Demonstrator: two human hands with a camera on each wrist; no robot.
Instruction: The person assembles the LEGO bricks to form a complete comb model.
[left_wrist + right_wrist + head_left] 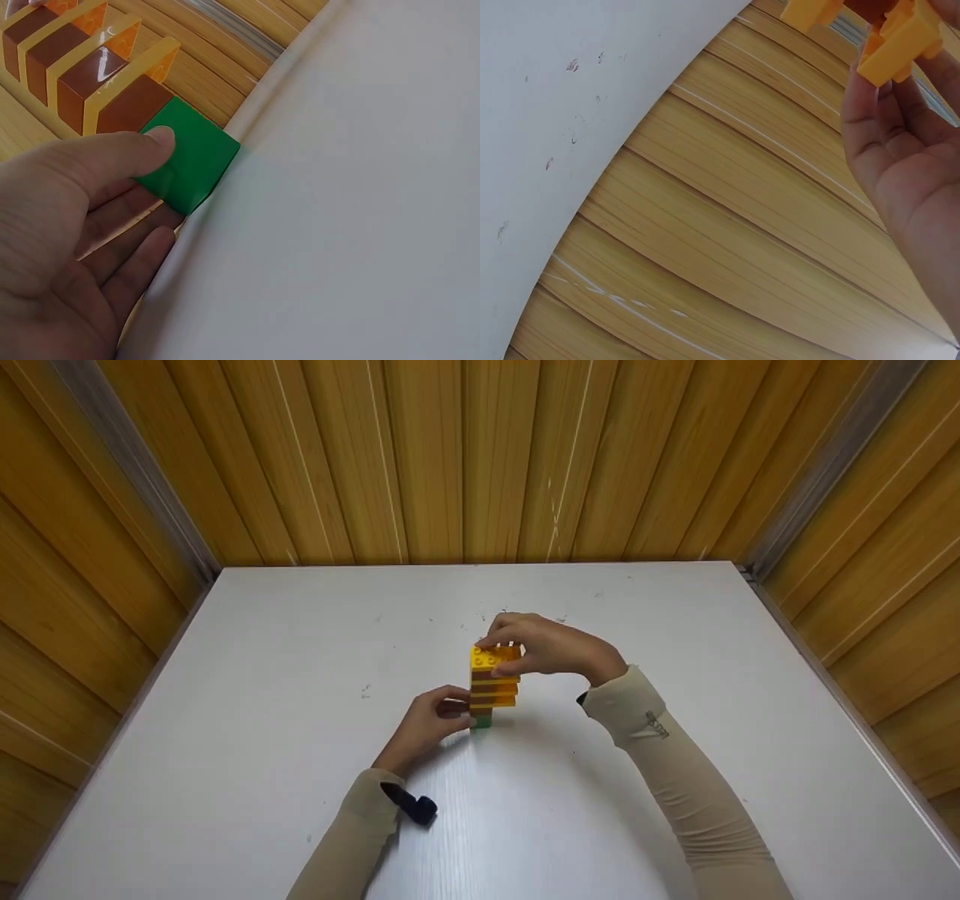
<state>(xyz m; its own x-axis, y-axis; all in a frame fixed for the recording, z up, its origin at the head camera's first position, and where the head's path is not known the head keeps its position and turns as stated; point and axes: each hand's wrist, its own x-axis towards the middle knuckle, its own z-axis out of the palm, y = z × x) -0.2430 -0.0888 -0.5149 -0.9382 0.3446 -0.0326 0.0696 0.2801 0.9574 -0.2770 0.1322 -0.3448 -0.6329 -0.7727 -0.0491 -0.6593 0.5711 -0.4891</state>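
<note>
An upright stack of toy building bricks stands on the white table, with brown bricks [133, 105] and yellow ones alternating above a green brick [482, 721]. The yellow bricks stick out to the right past the brown ones. Low on the stack, my left hand [426, 724] pinches the green brick, its thumb on the face of that brick in the left wrist view. From above, my right hand [555, 646] grips the top yellow brick [484, 658] between thumb and fingers. The right wrist view shows a yellow brick [900, 49] at the fingertips, partly cut off by the frame's edge.
The white table [247, 697] has small dark marks on its surface. Wood-look panel walls [427, 457] rise behind it and along both sides. A black wrist strap [411, 804] with a small knob sits at the left cuff.
</note>
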